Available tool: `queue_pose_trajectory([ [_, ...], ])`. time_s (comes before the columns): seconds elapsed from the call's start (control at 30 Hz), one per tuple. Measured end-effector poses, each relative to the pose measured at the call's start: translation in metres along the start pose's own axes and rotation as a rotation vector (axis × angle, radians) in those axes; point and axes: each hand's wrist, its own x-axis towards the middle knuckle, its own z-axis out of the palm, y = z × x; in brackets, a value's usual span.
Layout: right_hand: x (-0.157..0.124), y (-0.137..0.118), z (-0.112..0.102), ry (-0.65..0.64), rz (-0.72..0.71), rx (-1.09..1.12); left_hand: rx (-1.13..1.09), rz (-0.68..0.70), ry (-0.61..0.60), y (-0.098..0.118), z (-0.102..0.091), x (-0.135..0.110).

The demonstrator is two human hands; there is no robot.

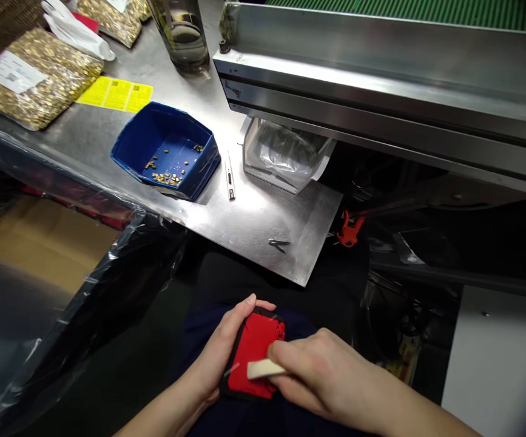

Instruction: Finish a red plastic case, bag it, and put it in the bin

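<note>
Red piece (254,355) with the black edge: where is it?

Low in the middle, over the person's dark lap, below the near edge of the metal table (253,218) and not touching it.

Who has it?

The left hand (219,358) is wrapped round its left side, thumb over the top corner, fingers behind. The right hand (330,376) pinches a pale stick (263,368) between thumb and fingers, and the stick's tip lies on the red face.

And on the table, starting from the left?

A clear bag of small gold bits (39,85) with a white label lies far left. Next come yellow labels (116,94), flat on the metal. Then a blue tray (128,145), with a few gold bits (167,177) scattered in it. Behind it stands a glass bottle (183,33).

Right of the tray?

A slim cutter (230,179) lies just beside it, then a clear plastic bag (285,155) in a holder under the steel rail. Tweezers (279,244) lie near the table's front corner, and an orange clamp (349,229) sits just past that edge.
</note>
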Motion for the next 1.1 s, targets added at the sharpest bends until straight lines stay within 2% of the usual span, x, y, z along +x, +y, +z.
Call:
queue_pose_trajectory([
  [0.17, -0.003, -0.001, -0.001, 0.023, 0.06, -0.031, -0.012, -0.043, 0.033, -0.002, -0.002, 0.0],
  [0.3, -0.001, -0.003, 0.0, -0.005, 0.021, -0.012, -0.01, -0.028, 0.02, -0.002, -0.004, 0.001],
  [0.5, 0.003, 0.005, -0.004, 0.05, 0.086, -0.007, -0.09, -0.157, 0.038, 0.001, -0.004, 0.002],
  [0.63, 0.005, 0.0, -0.006, 0.034, 0.057, -0.03, -0.071, -0.138, 0.038, 0.003, -0.002, 0.003],
  [0.8, 0.001, -0.005, -0.009, 0.024, 0.091, -0.007, -0.046, -0.115, 0.04, 0.004, 0.0, 0.002],
  [1.1, 0.0, 0.0, -0.017, 0.021, 0.095, 0.01, -0.037, -0.124, 0.039, 0.005, 0.001, 0.002],
])
